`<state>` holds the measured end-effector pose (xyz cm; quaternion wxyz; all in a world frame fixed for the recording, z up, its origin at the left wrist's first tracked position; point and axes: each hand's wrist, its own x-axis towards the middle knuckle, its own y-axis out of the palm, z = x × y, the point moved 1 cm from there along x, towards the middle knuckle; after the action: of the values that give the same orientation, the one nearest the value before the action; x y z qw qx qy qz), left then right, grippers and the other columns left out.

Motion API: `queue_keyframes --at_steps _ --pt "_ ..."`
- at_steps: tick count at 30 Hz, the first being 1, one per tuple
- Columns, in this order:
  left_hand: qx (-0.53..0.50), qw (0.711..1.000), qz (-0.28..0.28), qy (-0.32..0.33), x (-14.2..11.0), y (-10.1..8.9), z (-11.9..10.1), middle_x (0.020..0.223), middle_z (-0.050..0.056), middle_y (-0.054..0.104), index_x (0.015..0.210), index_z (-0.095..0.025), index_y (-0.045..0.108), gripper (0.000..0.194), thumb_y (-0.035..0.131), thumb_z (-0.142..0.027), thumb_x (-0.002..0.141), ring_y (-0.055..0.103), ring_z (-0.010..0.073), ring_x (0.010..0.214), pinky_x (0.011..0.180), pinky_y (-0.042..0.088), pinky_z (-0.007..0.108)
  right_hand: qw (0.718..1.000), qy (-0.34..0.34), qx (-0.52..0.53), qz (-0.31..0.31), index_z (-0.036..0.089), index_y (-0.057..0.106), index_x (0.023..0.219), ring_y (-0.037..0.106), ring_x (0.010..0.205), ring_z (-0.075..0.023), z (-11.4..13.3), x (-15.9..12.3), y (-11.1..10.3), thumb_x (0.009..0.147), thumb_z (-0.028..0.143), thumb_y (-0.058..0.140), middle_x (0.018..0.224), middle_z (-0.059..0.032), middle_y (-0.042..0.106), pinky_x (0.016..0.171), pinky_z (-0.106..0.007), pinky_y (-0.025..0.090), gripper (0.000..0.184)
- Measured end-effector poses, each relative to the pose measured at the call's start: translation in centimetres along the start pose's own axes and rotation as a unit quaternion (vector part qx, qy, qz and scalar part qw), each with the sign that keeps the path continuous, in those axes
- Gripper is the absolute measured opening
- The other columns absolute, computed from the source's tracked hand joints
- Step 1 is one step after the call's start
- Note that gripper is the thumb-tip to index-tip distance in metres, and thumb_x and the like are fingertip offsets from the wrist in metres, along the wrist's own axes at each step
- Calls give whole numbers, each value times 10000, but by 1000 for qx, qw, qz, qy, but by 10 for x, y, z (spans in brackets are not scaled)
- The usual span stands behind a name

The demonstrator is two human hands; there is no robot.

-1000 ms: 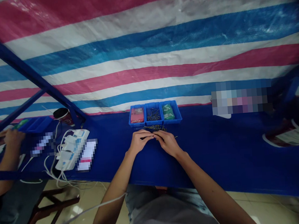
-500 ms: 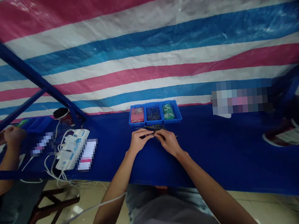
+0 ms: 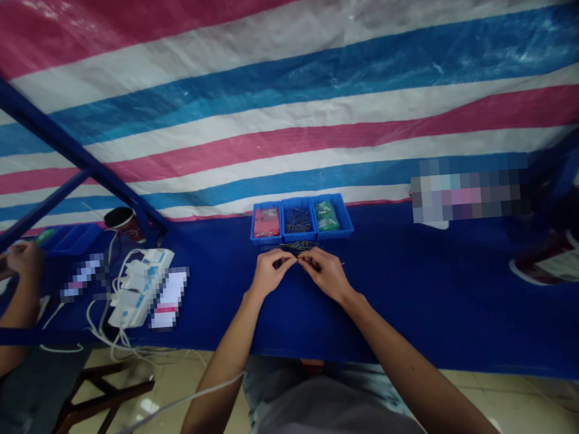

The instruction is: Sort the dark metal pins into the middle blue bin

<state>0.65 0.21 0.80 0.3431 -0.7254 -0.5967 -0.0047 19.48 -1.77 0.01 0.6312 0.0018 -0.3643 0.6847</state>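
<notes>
Left hand (image 3: 268, 277) and right hand (image 3: 328, 274) fingertip to fingertip, both grips pinched on one thin pin (image 3: 299, 259), just before the blue trays (image 3: 300, 219), over loose pins (image 3: 299, 246).

Desk surroundings, away from the work at centre

Blue-covered desk (image 3: 425, 286) runs the full width; striped pink, white and blue tarp (image 3: 281, 110) hangs behind, 12 o'clock. At 9 o'clock: white power strip (image 3: 142, 289) with tangled white cables, dark paper cup (image 3: 122, 223) just behind it by a blue frame strut (image 3: 53, 138), blue tray (image 3: 68, 240) further left. A co-worker's hands (image 3: 15, 262) sit at the far left edge. Wooden stool (image 3: 96, 406) on the tiled floor, 8 o'clock. Printed container (image 3: 559, 266) at 3 o'clock.
</notes>
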Motion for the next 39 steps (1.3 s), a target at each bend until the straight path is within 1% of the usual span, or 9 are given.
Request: queue_keyframes --at_steps 4,8,12,20,26,32,39 --pt "-2 1000 11 -3 0 0 1 779 52 714 878 -156 754 234 656 -365 915 563 120 609 583 425 245 1000 -6 4 6 236 707 1022 566 660 -149 -2 -1 1 993 352 526 805 -30 621 654 -269 469 217" --pt "2 1000 20 0 1 0 0 789 57 715 902 -152 754 235 656 -365 914 560 120 609 595 442 251 1000 -4 9 4 233 712 1020 587 686 -158 -2 -1 1 995 350 521 824 -40 633 665 -276 482 225" --pt "4 1000 21 1 0 0 -1 785 56 709 897 -155 751 252 636 -376 926 560 123 613 606 440 250 1000 -4 8 5 230 715 1009 604 705 -162 -1 0 0 993 343 527 835 -43 643 667 -277 488 220" --pt "5 1000 20 2 0 0 -2 797 60 717 887 -159 752 242 635 -367 927 589 135 642 622 452 259 1000 0 -8 8 230 702 984 585 680 -159 0 -1 0 997 340 529 804 -34 627 657 -277 471 206" --pt "5 1000 16 1 0 0 0 798 59 718 886 -160 754 232 639 -357 926 599 139 652 637 456 267 1000 1 -3 16 229 691 978 614 733 -172 0 0 0 1003 330 517 842 -44 650 670 -282 469 202" --pt "6 1000 17 4 0 0 0 782 55 714 875 -162 756 216 649 -344 921 581 135 636 624 446 265 1000 2 -5 16 224 688 962 613 709 -170 0 0 -1 1004 336 509 828 -41 652 668 -285 462 216" --pt "3 1000 16 3 0 0 0 792 57 718 876 -160 758 219 652 -346 919 597 139 652 640 456 266 1000 5 -14 10 217 686 938 589 668 -163 0 0 -1 1005 355 504 799 -35 646 648 -287 445 238"
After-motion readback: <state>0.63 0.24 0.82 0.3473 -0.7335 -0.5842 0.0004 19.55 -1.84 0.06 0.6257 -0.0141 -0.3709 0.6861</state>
